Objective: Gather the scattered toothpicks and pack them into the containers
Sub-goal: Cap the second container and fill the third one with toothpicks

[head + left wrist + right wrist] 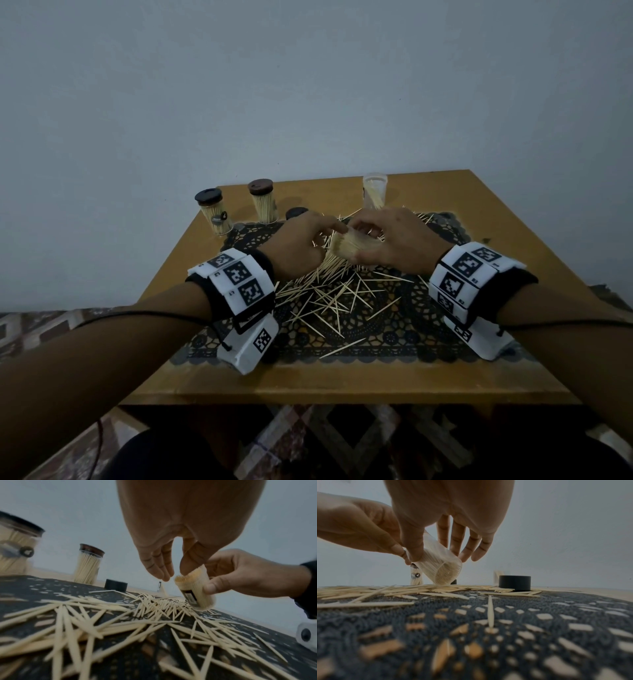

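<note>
With two capped containers (263, 202) standing beyond them, the right hand (394, 240) is clasping a nearly full container (195, 588), the left hand (301, 240) is pinching at its mouth, and loose toothpicks (329, 294) are lying beneath.

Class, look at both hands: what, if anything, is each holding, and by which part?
The right hand grips the tilted, full toothpick container around its side wall. The left hand holds nothing; its fingertips touch the toothpicks at the open mouth.

Right hand (394, 240) curled in a grip — left hand (301, 243) fingertips pinched beside it.
</note>
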